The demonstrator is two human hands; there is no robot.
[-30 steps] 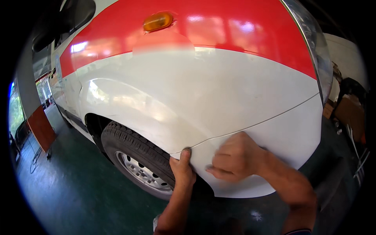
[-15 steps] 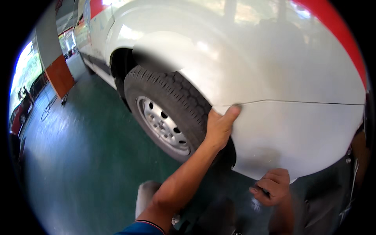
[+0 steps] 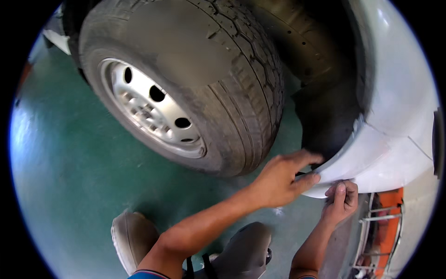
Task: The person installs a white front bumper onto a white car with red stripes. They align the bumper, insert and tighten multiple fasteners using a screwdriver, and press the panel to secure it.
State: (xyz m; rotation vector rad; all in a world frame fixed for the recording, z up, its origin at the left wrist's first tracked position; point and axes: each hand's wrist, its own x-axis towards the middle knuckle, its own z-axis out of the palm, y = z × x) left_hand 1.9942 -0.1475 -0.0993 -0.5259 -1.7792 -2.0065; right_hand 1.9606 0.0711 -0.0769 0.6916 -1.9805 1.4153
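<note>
A white bumper (image 3: pixel 371 162) curves down to a lower corner beside the wheel arch at right. My left hand (image 3: pixel 276 181) is at that corner, its thumb against the white edge. The index finger stretches past the edge into the dark wheel arch, slightly blurred, apart from the thumb. Close by on the right, my right hand (image 3: pixel 343 200) pinches the bumper's lower edge between thumb and curled fingers. Whatever lies behind the bumper edge is hidden. Left of the hands stands the tyre (image 3: pixel 241 116) with its silver steel wheel rim (image 3: pixel 153 111).
Dark lining (image 3: pixel 325 121) covers the inside of the wheel arch. Green floor (image 3: pixel 69 153) stretches left and under the vehicle. My bent knees (image 3: pixel 246 251) are below the hands. An orange and metal framed object (image 3: pixel 383 228) stands at the lower right.
My view has moved closer to the wheel arch. The left hand has gone from the bumper's upper seam down to its lower corner. The right hand has closed on the lower edge.
</note>
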